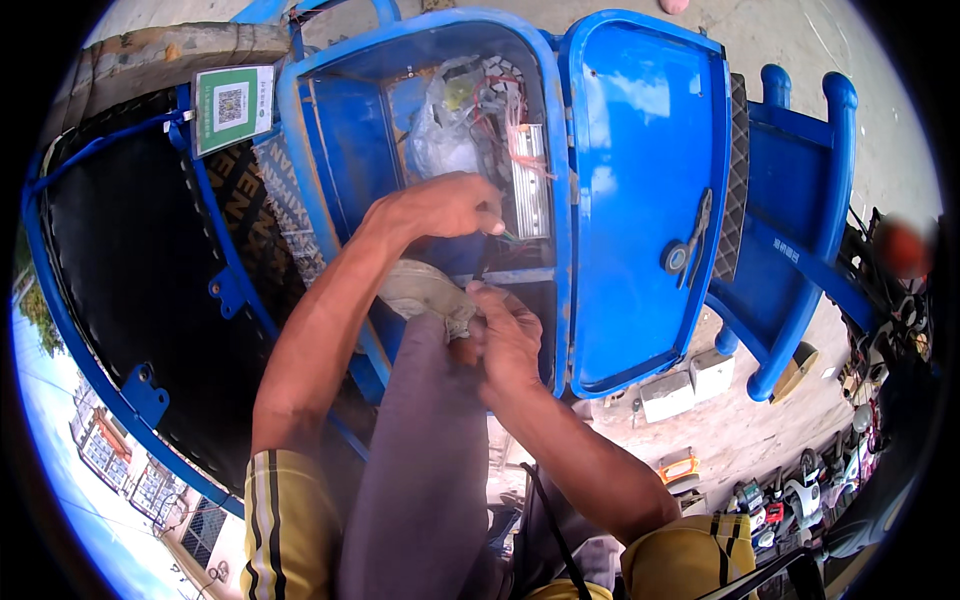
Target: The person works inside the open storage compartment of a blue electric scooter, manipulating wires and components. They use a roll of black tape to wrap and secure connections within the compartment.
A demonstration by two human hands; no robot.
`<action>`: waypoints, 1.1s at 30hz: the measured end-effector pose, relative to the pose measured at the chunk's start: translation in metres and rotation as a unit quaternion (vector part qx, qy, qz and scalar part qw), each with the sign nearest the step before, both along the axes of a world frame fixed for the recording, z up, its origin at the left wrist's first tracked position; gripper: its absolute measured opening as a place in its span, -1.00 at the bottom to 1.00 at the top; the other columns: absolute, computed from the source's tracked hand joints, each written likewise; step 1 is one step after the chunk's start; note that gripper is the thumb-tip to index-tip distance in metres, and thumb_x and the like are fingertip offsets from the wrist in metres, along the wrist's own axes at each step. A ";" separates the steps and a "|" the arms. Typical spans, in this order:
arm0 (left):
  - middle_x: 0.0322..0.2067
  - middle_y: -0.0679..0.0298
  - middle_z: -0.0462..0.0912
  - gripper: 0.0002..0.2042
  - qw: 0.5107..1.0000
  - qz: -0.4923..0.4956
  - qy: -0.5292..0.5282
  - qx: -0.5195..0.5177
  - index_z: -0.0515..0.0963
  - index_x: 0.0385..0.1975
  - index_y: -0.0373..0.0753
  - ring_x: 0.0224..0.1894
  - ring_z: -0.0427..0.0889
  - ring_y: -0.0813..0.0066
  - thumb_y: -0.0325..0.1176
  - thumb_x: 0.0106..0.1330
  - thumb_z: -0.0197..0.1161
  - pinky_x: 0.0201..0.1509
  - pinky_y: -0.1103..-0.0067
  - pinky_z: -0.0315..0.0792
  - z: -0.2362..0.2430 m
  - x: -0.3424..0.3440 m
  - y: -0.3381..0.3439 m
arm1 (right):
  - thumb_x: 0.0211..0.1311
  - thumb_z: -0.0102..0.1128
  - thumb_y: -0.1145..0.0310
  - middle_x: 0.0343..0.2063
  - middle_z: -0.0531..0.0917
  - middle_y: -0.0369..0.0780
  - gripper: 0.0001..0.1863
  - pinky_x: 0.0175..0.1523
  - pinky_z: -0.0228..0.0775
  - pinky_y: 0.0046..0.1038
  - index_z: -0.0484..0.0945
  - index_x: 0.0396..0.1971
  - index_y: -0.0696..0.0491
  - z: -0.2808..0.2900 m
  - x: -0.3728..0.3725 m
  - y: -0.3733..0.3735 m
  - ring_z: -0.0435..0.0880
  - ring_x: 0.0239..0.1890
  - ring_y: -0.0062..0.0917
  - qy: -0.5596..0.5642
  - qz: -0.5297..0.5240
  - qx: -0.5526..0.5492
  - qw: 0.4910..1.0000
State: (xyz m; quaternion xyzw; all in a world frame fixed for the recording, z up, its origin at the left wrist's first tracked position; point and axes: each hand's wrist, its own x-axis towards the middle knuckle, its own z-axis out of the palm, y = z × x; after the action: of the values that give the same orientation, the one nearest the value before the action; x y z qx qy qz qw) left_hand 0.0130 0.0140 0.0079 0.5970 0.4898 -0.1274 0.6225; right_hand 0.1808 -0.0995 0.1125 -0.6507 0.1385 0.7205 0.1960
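Observation:
My left hand (460,205) is curled inside the blue metal compartment (345,150), its fingertips pinching thin wires (512,238) at the lower end of a silver finned box (530,180). Below it, my right hand (510,335) has thumb and forefinger closed on a dark cable (484,268). My grey-trousered leg (410,440) is raised between my forearms, the worn shoe (415,290) at the compartment, right beside my right hand. A crumpled plastic bag (440,130) with tangled wires lies behind my left hand.
The open blue lid (630,150) holds pliers (702,225) and a tape roll (676,258). A black padded seat (130,270) and green code sign (228,105) are left; a blue tubular frame (800,200), parked scooters (800,500) and pale blocks (665,395) are right.

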 end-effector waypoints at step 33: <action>-0.02 0.08 0.78 -0.78 0.964 -0.110 0.046 0.239 0.70 -0.05 -0.29 0.09 0.76 -0.02 -0.39 0.38 0.44 0.15 0.17 0.64 0.018 0.010 -0.007 | 0.29 0.45 0.27 0.48 0.47 -0.26 -0.82 0.53 0.11 0.35 0.81 -0.12 -0.18 -0.106 0.041 0.046 0.39 0.45 -0.04 -0.472 0.531 0.569 0.413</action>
State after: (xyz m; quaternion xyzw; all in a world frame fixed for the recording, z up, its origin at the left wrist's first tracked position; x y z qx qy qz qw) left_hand 0.0233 0.0070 0.0255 0.7721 0.4652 -0.1018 0.4209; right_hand 0.2218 -0.0533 0.0070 -0.5709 -0.7912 0.1736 0.1339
